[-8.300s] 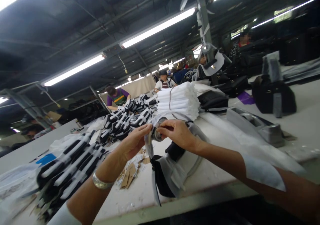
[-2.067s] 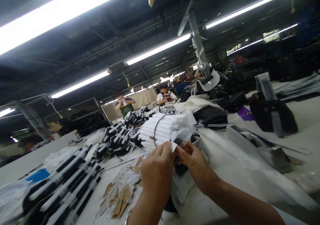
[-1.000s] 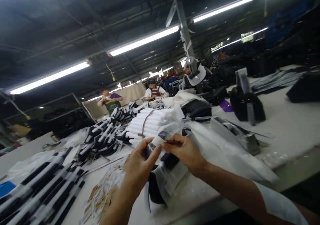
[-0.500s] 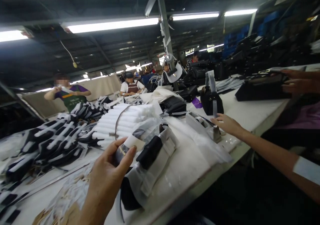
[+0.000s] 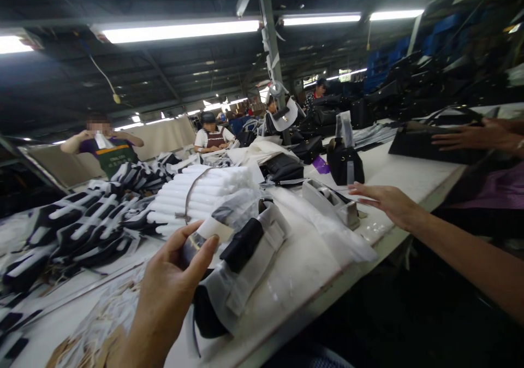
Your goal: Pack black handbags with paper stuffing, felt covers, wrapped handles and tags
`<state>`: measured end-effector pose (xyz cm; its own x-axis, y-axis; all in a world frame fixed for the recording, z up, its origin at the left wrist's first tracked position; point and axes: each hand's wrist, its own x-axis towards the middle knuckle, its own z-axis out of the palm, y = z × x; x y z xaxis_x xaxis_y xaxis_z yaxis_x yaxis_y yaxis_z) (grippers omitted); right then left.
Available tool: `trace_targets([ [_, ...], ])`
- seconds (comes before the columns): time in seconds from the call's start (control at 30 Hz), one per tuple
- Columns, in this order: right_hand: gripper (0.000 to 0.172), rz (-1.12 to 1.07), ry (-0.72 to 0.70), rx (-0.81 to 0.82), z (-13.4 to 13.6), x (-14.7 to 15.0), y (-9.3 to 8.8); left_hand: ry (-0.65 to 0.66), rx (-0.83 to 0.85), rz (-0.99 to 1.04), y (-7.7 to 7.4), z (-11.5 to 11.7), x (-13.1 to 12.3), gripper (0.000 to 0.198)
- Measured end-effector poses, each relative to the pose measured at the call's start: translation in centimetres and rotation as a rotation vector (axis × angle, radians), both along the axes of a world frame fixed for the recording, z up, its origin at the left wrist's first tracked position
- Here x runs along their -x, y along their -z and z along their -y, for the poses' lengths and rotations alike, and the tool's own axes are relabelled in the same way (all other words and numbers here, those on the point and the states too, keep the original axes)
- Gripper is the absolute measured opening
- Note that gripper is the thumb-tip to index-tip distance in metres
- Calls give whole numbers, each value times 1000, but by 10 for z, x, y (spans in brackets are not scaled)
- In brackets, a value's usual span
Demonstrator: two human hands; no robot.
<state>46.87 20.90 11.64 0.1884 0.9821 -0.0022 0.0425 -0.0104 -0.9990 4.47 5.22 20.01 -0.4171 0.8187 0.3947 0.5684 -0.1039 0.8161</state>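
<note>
My left hand (image 5: 174,272) is closed, thumb against fingers, on a dark piece in clear plastic and pale paper (image 5: 210,234) with a gold-coloured metal bit; it looks like part of a bag. Touching or just beyond it lies a black bag (image 5: 209,308) wrapped in white sheet and plastic, with a black padded section (image 5: 243,245) on top. My right hand (image 5: 387,201) is open above the table, fingers stretched left and nothing visible in them. Nearest to its fingertips are a grey-white bag piece (image 5: 333,204) and a small black bag (image 5: 345,163) with a plastic-wrapped handle.
A tied bundle of white rolls (image 5: 200,193) lies on the white table (image 5: 282,297). Striped black-and-white pieces (image 5: 82,231) are heaped at left, with clear plastic (image 5: 315,226) in the middle. At right, a co-worker's hand (image 5: 466,138) rests on a black bag (image 5: 421,144).
My right hand has drawn back slightly to the right from the small black bag, its fingers straightening. My left hand keeps its grip. The co-worker's hand at right has moved onto the black bag.
</note>
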Motion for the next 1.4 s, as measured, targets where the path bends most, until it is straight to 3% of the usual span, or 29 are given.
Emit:
trace_targets([
  [0.07, 24, -13, -23, 61, 11, -5, 11, 18, 34, 24, 0, 0, 0, 68],
  [0.23, 13, 18, 65, 234, 27, -18, 65, 3, 70, 39, -5, 3, -3, 60],
  [0.33, 18, 69, 97, 195, 36, -18, 76, 7, 84, 50, -6, 4, -5, 57],
  [0.43, 32, 201, 27, -19, 50, 2, 56, 29, 89, 74, -6, 2, -5, 57],
  [0.53, 37, 256, -130, -232, 70, 47, 15, 84, 54, 61, -3, -1, -3, 53],
  [0.67, 28, 100, -494, -417, 101, 123, -37, 146, 15, -22, 0, -1, -2, 45],
  [0.8, 25, -44, -769, -472, 119, 187, -70, 160, -18, -22, 1, 2, -8, 39],
  [0.9, 30, -107, -781, -438, 117, 223, -80, 166, -50, -33, -1, 4, -12, 34],
  [1.03, 40, -93, -672, -329, 106, 248, -77, 193, -84, -32, -2, 8, -14, 32],
  [1.4, 44, 11, -634, -256, 99, 256, -72, 229, -52, 70, -1, 12, -7, 37],
])
